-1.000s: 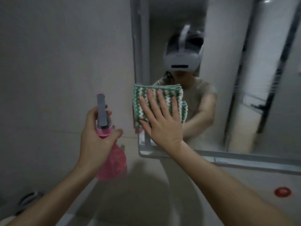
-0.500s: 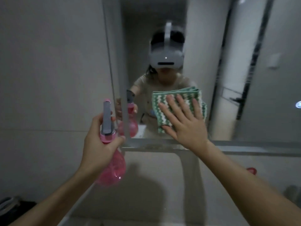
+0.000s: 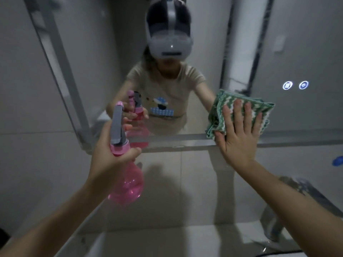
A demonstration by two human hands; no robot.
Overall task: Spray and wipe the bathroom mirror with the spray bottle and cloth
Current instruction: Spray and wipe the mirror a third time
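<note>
The bathroom mirror (image 3: 300, 43) fills the upper view, framed in metal, with my reflection in it. My right hand (image 3: 238, 134) lies flat with fingers spread, pressing a folded green-and-white cloth (image 3: 220, 110) against the glass near the mirror's lower edge. My left hand (image 3: 109, 154) grips the neck of a pink spray bottle (image 3: 128, 184) with a grey trigger head, held upright a little in front of the mirror's lower left part. The bottle's reflection shows in the glass behind it.
Two small lit touch buttons (image 3: 295, 85) glow on the mirror at the right. Grey wall tiles (image 3: 176, 182) run below the mirror frame (image 3: 185, 143). A chrome faucet (image 3: 274, 225) stands at the lower right by the white sink rim (image 3: 167, 243).
My right hand has slid the cloth to the right along the lower mirror, and the view has shifted rightward with it. The left hand keeps holding the bottle the same way.
</note>
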